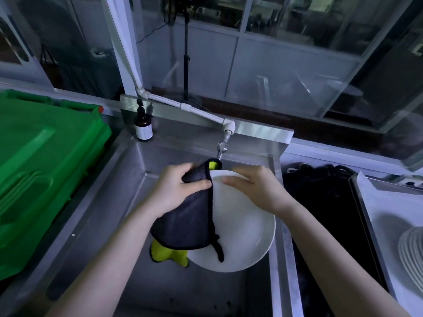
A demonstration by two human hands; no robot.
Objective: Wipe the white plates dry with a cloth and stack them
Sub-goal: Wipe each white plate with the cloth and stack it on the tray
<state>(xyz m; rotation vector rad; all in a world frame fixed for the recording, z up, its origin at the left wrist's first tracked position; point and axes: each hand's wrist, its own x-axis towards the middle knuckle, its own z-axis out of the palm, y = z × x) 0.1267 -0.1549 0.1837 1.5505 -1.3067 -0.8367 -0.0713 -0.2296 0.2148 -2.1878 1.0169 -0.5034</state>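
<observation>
White plate (242,225); bottle (140,121) label (144,131) apparently illegible.

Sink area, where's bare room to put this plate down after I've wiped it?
Bare steel shows on the sink floor nearer you than the plate, and on the left rim beside the green crate. The back ledge is free between bottle and tap. Right is crowded: dark bin, then tray holding the plate stack.
</observation>
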